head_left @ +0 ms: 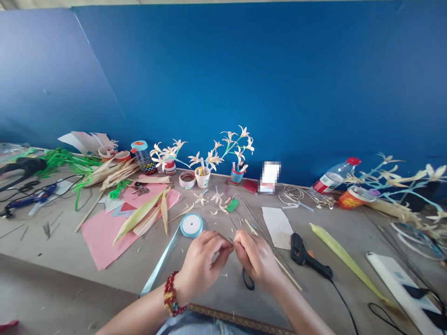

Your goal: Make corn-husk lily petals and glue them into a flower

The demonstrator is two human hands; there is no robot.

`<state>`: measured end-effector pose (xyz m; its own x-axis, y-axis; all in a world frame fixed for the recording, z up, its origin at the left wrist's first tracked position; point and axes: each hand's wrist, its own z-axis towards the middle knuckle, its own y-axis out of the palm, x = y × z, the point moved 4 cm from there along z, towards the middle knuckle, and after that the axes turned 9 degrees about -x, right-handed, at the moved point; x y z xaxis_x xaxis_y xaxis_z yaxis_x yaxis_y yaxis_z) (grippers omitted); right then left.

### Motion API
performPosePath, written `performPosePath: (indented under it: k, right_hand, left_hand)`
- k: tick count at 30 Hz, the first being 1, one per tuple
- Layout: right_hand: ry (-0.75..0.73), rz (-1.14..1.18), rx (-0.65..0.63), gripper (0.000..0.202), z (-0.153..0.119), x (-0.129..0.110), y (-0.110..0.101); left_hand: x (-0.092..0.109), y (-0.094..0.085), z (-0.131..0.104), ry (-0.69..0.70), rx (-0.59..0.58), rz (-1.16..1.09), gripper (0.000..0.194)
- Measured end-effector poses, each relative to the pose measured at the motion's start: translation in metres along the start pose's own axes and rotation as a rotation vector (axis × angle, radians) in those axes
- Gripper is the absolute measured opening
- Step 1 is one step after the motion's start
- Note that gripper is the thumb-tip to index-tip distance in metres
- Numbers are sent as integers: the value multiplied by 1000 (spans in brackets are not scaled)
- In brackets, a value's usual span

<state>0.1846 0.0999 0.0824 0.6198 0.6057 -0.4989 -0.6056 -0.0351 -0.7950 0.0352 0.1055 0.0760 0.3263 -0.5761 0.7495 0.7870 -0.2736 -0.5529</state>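
Note:
Both hands meet over the grey table, fingertips almost touching. My left hand (206,260), with a red bead bracelet (171,294) at its wrist, has thumb and forefinger pinched together; what lies between them is too small to make out. Beside it my right hand (256,256) is curled closed, and anything inside is hidden. A dark loop (248,280), perhaps a scissors handle, shows below the right hand. Just behind the left hand lies a roll of light blue ribbon (192,225), its tail running toward the front edge. Pale flowers (217,198) lie beyond the hands.
Pink sheets (108,237) and husks (143,216) lie left. A black glue gun (309,258), a green husk (349,260) and a white power strip (401,288) are right. Cups with flower stems, a pen cup (236,175) and a bottle (335,177) stand along the blue wall.

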Motion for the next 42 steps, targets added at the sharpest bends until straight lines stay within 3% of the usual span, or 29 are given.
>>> performPosePath:
  k: [3,6,9,13,15,21,25,29,32,36,42]
  right_hand:
    - [105,82,14,26,-1,5,6]
    - [164,232,-43,28,-3,11,6]
    - [134,261,-122,21,-4,9,-1]
    - [46,150,-132,19,-3,1,-8]
    - [24,111,-97,21,-2,-1,-7]
    - [76,52,29,26,0,2,4]
    - [151,126,71,35,-1,5,9]
    - [204,390,14,40,-5,10,2]
    - [149,522,-49,27,-7,6,-7]
    - [26,515,-83,18,-8,0,-14]
    - [39,534,-119,10,-5,5,-13]
  left_hand:
    - [3,-1,0,69,31,111,17]
    - [-2,-1,2,-50,-17,-44,20]
    - [-4,-1,3,-166,-71,-188,24]
    - [-4,1,2,-207,-129,-274,26]
    - [-3,0,1,-169,-112,-224,24]
    - [5,0,-1,125,51,181,15]
    - [6,2,-3,172,102,190,14]
    - [-3,0,-1,-48,35,-149,18]
    - [-12,5,0,-238,-68,-541,24]
    - [-17,9,0,-300,-117,-895,28]
    - [-14,10,-1,-332,-195,-1050,30]
